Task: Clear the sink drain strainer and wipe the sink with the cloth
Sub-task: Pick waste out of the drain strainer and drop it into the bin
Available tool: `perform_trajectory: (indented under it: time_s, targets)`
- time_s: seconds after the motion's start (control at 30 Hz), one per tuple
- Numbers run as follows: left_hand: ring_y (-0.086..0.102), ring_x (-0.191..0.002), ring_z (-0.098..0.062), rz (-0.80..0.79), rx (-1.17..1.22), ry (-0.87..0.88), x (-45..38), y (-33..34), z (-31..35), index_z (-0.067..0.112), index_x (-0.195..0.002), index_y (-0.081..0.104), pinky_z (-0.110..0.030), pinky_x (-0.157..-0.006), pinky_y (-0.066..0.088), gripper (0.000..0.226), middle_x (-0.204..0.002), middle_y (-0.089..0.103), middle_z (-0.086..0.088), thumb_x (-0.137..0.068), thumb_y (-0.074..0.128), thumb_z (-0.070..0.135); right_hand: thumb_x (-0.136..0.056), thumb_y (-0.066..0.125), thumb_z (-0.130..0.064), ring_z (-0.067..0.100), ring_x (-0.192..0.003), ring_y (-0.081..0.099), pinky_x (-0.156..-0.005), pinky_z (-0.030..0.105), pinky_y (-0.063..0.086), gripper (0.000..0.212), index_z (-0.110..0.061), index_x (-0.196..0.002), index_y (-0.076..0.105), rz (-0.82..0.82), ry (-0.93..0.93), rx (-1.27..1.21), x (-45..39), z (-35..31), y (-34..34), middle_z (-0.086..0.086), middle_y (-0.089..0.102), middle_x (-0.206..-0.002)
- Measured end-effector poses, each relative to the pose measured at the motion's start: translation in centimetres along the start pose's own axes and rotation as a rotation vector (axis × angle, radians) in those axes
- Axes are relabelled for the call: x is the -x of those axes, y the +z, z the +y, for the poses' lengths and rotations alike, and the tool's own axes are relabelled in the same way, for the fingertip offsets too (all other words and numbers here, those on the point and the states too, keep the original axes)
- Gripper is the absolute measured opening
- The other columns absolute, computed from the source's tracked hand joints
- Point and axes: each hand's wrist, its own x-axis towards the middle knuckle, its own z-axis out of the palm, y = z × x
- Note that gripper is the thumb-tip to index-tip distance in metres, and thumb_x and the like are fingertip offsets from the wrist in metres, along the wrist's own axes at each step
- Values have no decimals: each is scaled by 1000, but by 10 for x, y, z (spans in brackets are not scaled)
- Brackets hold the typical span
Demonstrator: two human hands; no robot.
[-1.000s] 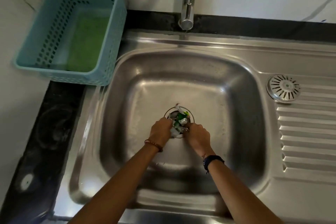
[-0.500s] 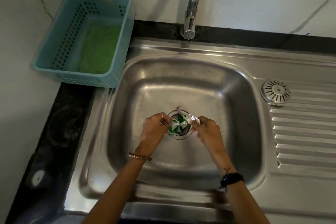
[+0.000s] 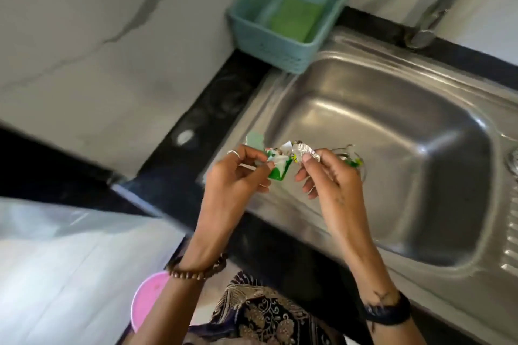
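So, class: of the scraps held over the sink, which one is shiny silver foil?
The crumpled foil scrap pinched by the right hand; the left hand holds green-and-white wrappers.

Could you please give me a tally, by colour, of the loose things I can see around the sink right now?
Teal: 1, the basket
Green: 1, the cloth inside it
Pink: 1, the round object on the floor
Mixed green, white and silver: 1, the bundle of wrappers
Total: 4

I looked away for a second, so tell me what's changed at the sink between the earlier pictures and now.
Both hands have lifted the wrapper scraps out of the drain and carried them toward the sink's left edge. The left hand pinches the green and white pieces, the right hand the foil piece. A few scraps remain at the drain. The green cloth still lies in the blue basket.
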Motion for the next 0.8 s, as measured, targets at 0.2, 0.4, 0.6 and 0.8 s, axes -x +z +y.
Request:
perform_trajectory:
  time_s: [0.2,0.4,0.6,0.8]
  targets:
    - [60,-52,-6,345,110,-28,132,-85,-43,12,-74,61,-14,-50,49,14,-59,67,6,-82,62,1,-88,50,-36,1,-58,54,-54,17,45,17,-26,-79,61,-364,-140,184,95,7,86,-9,62,-69]
    - [53,-45,-9,590,41,-199,220,-148,-145,8,-78,64,-19,-42,43,3,-69,68,-8,-81,65,10,-87,63,-20,1,-70,54,-62,2,42,19,-10,-100,72,-639,-207,382,174,67,175,-11,51,-80]
    - [47,-46,-14,696,92,-559,253,-217,-311,9,-72,62,-17,-38,37,10,-60,57,-5,-81,63,6,-88,61,-14,21,-81,61,-58,15,35,20,-10,-107,67,-818,-100,634,219,192,274,9,68,-93]
    - [46,-48,-15,712,127,-765,229,-263,-502,5,-68,58,-14,-37,38,13,-60,55,-8,-79,62,-1,-91,55,-12,6,-64,49,-41,5,33,10,-17,-92,47,-934,30,742,242,358,365,-13,51,-78]
